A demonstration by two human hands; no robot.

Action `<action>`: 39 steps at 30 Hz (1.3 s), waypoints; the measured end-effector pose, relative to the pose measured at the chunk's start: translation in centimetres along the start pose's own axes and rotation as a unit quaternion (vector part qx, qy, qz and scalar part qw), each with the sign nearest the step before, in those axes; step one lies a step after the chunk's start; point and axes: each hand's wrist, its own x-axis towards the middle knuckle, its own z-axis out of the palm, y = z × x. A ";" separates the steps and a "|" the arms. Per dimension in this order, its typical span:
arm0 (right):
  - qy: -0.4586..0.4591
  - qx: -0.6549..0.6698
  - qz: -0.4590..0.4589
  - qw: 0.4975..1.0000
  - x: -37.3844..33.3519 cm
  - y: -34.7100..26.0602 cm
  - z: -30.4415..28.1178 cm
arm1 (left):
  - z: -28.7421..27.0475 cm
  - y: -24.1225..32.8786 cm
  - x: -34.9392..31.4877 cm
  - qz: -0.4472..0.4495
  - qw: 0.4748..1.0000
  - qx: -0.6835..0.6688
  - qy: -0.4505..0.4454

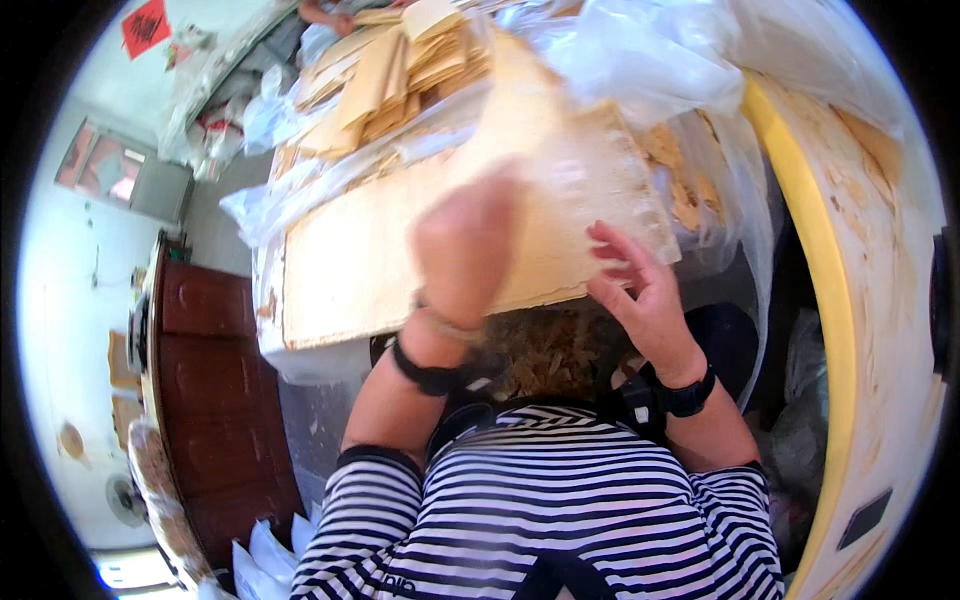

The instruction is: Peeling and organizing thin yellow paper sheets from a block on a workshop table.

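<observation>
My left hand [468,240] is blurred by motion over a wide pale yellow slab or stack of sheets [350,255] on the table. Its fingers look closed at the lower end of a thin yellow sheet [525,85], which rises away from me and is smeared too. Near the slab's right front edge, my right hand [638,290] hangs with fingers curved and apart, nothing between them. Black bands circle both wrists.
Folded yellow sheets [380,85] are piled at the far left on clear plastic. More plastic film [640,50] and broken flakes [685,180] lie at right. A yellow-edged panel [815,230] stands close on my right; a dark red cabinet [215,390] is at left.
</observation>
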 end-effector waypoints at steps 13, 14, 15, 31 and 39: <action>0.046 0.372 0.307 0.875 3.1 -2.6 4.4 | -1.1 -1.0 -13.2 0.106 0.974 -0.079 -0.185; 0.074 0.321 0.260 0.908 4.0 -2.9 4.3 | -1.0 -1.5 -13.5 0.102 0.976 -0.080 -0.177; 0.072 0.316 0.260 0.909 4.6 -3.7 4.4 | -1.2 -2.0 -13.8 0.064 0.976 -0.044 -0.204; 0.117 0.098 -0.131 0.980 15.7 -25.8 4.9 | -3.3 -12.5 -12.6 -0.180 0.960 0.120 -0.179; 0.041 0.064 -0.255 0.964 22.3 -30.0 -3.0 | -3.7 -18.8 -9.7 -0.324 0.928 -0.130 -0.126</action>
